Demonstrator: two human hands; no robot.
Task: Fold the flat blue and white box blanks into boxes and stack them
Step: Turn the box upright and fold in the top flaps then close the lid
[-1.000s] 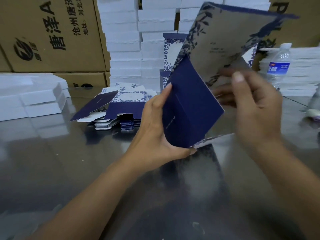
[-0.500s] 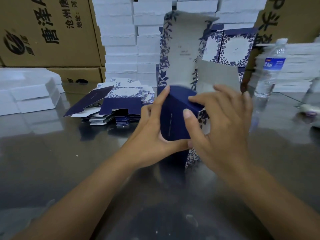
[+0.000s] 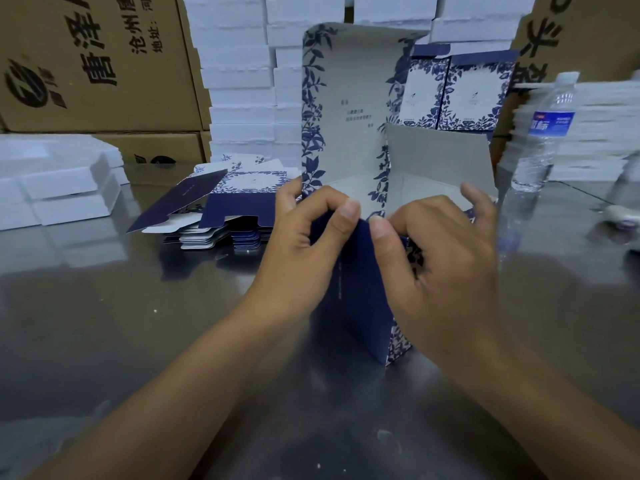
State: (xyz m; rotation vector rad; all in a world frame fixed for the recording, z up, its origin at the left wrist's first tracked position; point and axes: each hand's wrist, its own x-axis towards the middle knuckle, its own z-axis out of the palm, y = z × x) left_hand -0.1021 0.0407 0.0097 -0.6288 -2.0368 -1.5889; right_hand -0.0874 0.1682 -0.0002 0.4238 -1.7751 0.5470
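My left hand and right hand both pinch the box at its top front edge, fingers curled, to square the walls. It stands on the table, lid flap up so I can tuck it. Blanks lie behind left, near for the next grab.

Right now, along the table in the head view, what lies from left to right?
Low stack of white trays → pile of flat blue and white box blanks → left hand → half-folded dark blue box → right hand → clear plastic water bottle.
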